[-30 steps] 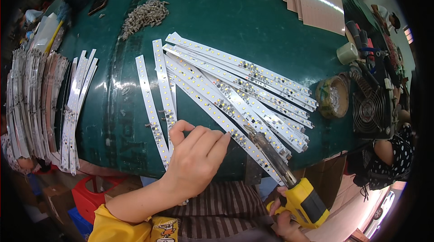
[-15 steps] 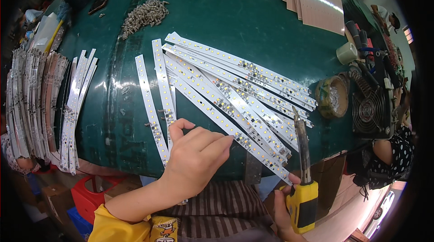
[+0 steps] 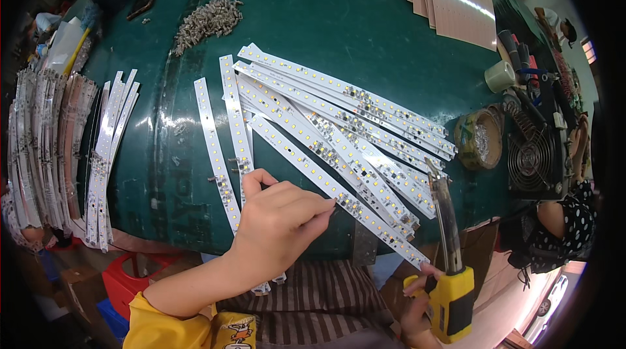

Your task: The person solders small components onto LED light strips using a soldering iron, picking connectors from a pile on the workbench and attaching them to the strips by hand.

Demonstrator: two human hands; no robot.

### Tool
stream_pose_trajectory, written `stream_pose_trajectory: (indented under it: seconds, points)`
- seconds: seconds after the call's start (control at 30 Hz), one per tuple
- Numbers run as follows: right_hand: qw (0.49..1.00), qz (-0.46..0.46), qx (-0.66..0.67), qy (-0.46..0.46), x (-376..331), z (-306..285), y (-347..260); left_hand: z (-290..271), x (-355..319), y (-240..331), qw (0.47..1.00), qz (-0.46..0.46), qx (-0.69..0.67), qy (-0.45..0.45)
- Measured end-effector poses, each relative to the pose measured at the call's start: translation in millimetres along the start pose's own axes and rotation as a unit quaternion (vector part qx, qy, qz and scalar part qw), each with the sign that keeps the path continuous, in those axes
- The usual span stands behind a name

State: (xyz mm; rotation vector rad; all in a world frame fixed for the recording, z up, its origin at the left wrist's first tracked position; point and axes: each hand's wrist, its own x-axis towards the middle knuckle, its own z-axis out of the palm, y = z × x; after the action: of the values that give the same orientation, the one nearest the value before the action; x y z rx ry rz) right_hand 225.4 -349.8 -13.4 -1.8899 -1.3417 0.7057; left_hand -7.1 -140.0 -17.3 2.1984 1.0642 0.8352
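My left hand (image 3: 277,222) is closed above the near part of the table, thumb and fingertips pinched together at the edge of a white LED strip board (image 3: 378,226). A tiny dark bit shows at these fingertips, too small to name. The same strip slants down to the right, and my right fingers touch its near end. My right hand (image 3: 417,310) is wrapped round a yellow and black soldering gun (image 3: 455,303), its barrel pointing up and away. Other LED strips (image 3: 411,124) lie fanned out beyond. Two more strips (image 3: 215,147) stretch left of my left hand, partly hidden by it.
A heap of small metal parts (image 3: 208,23) lies at the far left of the green table (image 3: 313,20). Stacked strips (image 3: 45,147) stand at left. A tape roll (image 3: 466,140), a solder spool (image 3: 500,77) and a fan (image 3: 531,160) are at right.
The strip at my fingers has slid slightly down and to the right. My right hand and the soldering gun have shifted right, with the tip slightly lower.
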Motion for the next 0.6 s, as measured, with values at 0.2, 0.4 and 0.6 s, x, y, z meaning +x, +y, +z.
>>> stream_pose_trajectory:
  seconds: [0.2, 0.4, 0.6]
  points:
    - [0.921, 0.296, 0.241, -0.076, -20, -7, 21, 4, -1, 1, 0.999, -0.034, 0.003, 0.036]
    - [0.982, 0.08, 0.114, -0.128, -35, -8, 35, 3, -2, 3, 0.998, -0.058, 0.022, 0.025]
    - [0.985, 0.072, 0.04, -0.153, -30, -13, 28, 5, -1, 1, 0.998, -0.036, 0.032, 0.029]
